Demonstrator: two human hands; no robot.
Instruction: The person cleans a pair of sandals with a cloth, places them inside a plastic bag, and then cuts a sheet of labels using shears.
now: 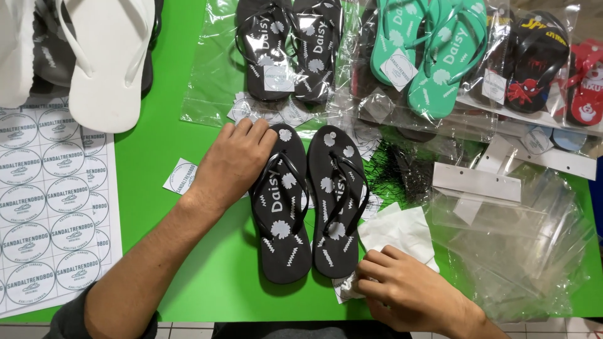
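A bright green surface (163,157) is spreading out under everything here, crowded with footwear and packaging. Two black flip-flops are lying side by side in the middle, long axes running away from the person, toes pointing to the far side. The left hand (232,164) is resting flat and open, fingers spread over the toe end of the left black flip-flop (281,207), pressing it down. The right black flip-flop (337,201) is sitting just beside it, and its heel end is the nearer part to the right hand (402,289), which is curling closed, pinching a small round sticker (344,287) against the near edge. Rubbery matte soles, white flower prints, thin glossy straps. A sheet of round stickers (50,201) is lying at the left, white flip-flops (107,56) above it, clear plastic bags (515,245) crinkling at the right, and bagged teal flip-flops (433,50) along the far side.
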